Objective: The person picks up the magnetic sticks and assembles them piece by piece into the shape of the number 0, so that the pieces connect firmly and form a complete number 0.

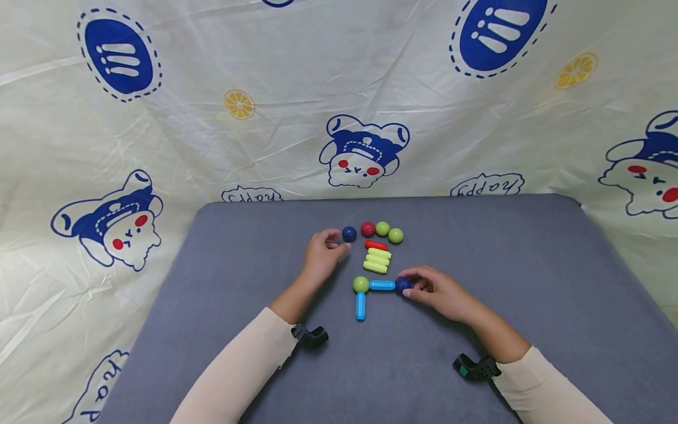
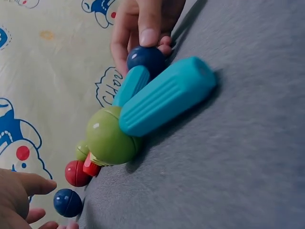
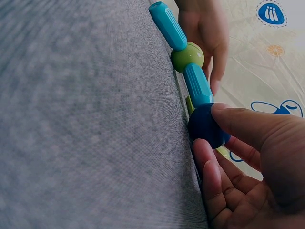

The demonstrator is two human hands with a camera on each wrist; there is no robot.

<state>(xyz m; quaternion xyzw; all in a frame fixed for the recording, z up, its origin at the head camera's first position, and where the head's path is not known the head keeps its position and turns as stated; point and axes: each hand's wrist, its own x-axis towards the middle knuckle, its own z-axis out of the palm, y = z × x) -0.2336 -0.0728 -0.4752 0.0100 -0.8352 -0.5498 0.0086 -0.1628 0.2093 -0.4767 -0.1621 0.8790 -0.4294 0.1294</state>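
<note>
My right hand (image 1: 439,291) holds a dark blue ball (image 3: 206,126) between thumb and fingers. A light blue rod (image 1: 382,285) joins that ball to a green ball (image 2: 113,136). From the green ball a second light blue rod (image 2: 167,95) points toward the near side, making an L on the table. My left hand (image 1: 321,254) reaches around another dark blue ball (image 1: 349,234) at the left end of the back row. In the left wrist view its thumb and fingers are spread, with a gap between them and this ball.
Right of the loose blue ball lie a red ball (image 1: 368,229) and two green balls (image 1: 382,229). In front of them are a red rod (image 1: 376,245) and several yellow-green rods (image 1: 377,260) side by side. A printed cloth (image 1: 286,141) hangs behind the grey table (image 1: 254,235).
</note>
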